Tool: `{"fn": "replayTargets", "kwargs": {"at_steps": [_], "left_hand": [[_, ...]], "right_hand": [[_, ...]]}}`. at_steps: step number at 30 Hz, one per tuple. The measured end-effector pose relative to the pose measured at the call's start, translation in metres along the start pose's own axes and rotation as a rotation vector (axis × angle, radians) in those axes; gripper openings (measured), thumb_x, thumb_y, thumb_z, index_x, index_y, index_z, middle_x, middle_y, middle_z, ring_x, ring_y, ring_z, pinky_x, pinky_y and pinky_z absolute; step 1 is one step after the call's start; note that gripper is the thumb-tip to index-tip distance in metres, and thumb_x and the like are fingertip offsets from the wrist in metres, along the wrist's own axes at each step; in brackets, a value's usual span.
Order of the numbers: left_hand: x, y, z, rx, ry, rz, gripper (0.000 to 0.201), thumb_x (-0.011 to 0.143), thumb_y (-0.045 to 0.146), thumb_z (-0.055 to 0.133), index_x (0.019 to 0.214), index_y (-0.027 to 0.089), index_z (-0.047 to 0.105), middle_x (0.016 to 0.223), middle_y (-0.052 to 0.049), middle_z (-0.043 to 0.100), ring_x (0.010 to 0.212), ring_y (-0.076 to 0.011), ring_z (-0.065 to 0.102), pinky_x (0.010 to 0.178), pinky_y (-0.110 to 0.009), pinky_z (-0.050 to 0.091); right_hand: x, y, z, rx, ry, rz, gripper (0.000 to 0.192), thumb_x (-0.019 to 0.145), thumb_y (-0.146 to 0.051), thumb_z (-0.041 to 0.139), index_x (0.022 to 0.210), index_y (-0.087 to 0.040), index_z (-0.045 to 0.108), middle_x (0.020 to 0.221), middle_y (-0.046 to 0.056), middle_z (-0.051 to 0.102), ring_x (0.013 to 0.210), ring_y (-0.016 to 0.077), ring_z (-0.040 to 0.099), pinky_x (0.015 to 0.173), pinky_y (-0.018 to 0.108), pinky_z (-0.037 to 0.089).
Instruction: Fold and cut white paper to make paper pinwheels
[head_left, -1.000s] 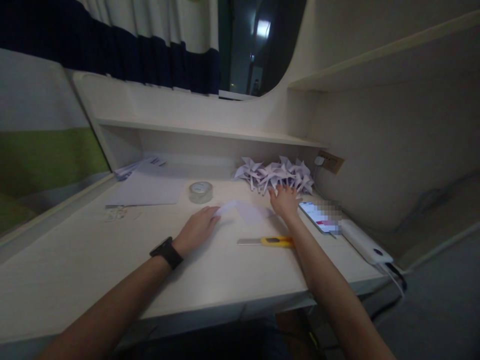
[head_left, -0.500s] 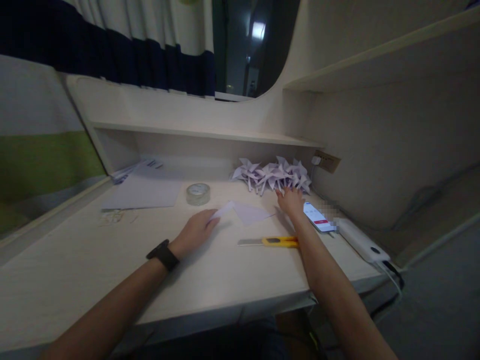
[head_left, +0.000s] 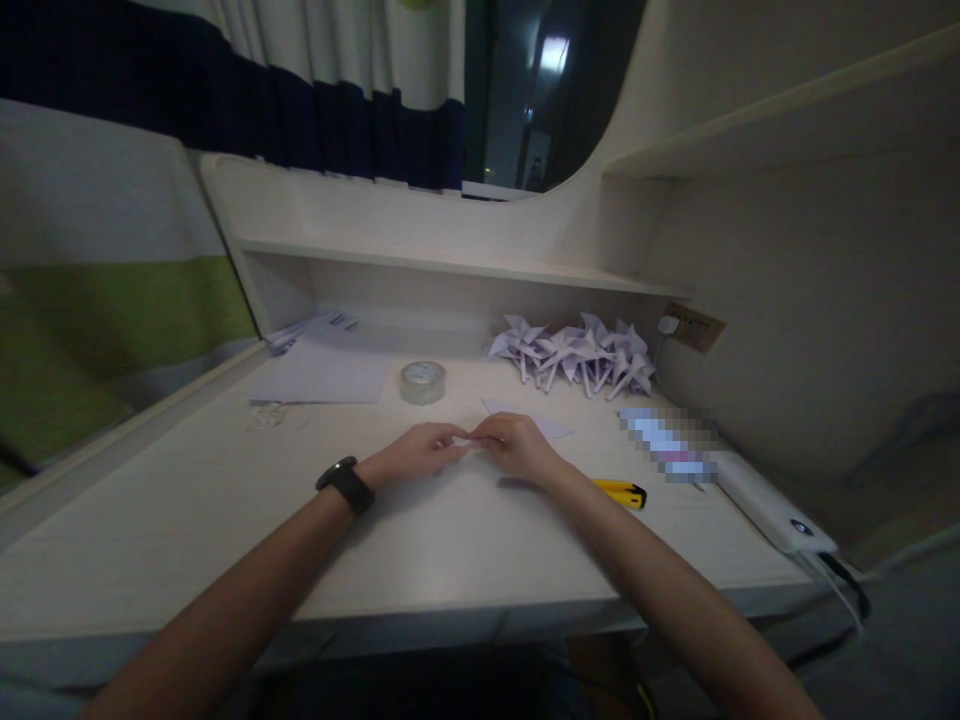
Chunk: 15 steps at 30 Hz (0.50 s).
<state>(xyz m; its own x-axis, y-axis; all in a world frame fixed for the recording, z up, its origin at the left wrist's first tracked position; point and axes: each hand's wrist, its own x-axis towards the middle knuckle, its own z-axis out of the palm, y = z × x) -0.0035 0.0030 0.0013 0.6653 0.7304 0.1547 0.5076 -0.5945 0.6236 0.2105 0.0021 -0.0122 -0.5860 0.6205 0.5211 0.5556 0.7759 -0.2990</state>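
Over the middle of the desk, my left hand [head_left: 424, 452] and my right hand [head_left: 517, 447] meet, their fingers closed on a small white strip of paper [head_left: 469, 442]. Most of that strip is hidden by the fingers. Just behind my right hand lies a flat white sheet of paper [head_left: 551, 427], partly covered by the hand. A yellow utility knife [head_left: 621, 493] rests by my right forearm, its blade end hidden under the arm. Farther back, several folded paper pinwheels [head_left: 574, 352] are bunched against the rear panel.
A roll of clear tape [head_left: 422, 383] lies behind my left hand. White sheets [head_left: 330, 365] are stacked at the back left, with small scraps [head_left: 274, 417] before them. At right are a phone [head_left: 667, 443] and a white power strip [head_left: 772, 503] with cables.
My right hand has come back from beside the pinwheels to the strip of paper in my left hand. Both hands now hold it. The view has turned slightly left.
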Motion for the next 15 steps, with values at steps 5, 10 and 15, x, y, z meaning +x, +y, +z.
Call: {"fn": "replayTargets", "kwargs": {"at_steps": [5,10,15], "left_hand": [[0.000,-0.014,-0.002,0.200,0.136,0.060,0.029,0.092,0.031,0.045,0.097,0.017,0.070,0.099,-0.010,0.072,0.090,-0.0214,0.064,0.080,-0.031,0.045],[-0.001,-0.017,-0.002,0.292,0.146,0.045,0.027,0.091,0.023,0.045,0.087,0.016,0.072,0.090,-0.009,0.073,0.083,-0.0207,0.064,0.078,-0.031,0.045],[0.000,-0.028,-0.002,0.260,0.169,0.035,0.027,0.091,0.022,0.046,0.087,0.015,0.072,0.089,-0.009,0.073,0.081,-0.0201,0.063,0.076,-0.031,0.045]], "right_hand": [[-0.004,0.010,0.004,-0.079,-0.064,0.135,0.020,0.086,-0.013,0.056,0.094,-0.018,0.073,0.094,0.005,0.074,0.086,0.0169,0.067,0.079,0.025,0.046],[-0.003,0.007,0.004,-0.192,-0.064,0.111,0.024,0.081,-0.017,0.062,0.103,-0.017,0.071,0.098,0.008,0.071,0.094,0.0216,0.061,0.084,0.030,0.045],[-0.002,-0.007,0.003,-0.254,-0.078,-0.032,0.026,0.081,-0.017,0.062,0.106,-0.020,0.070,0.098,0.009,0.065,0.094,0.0216,0.056,0.083,0.031,0.043]]}}
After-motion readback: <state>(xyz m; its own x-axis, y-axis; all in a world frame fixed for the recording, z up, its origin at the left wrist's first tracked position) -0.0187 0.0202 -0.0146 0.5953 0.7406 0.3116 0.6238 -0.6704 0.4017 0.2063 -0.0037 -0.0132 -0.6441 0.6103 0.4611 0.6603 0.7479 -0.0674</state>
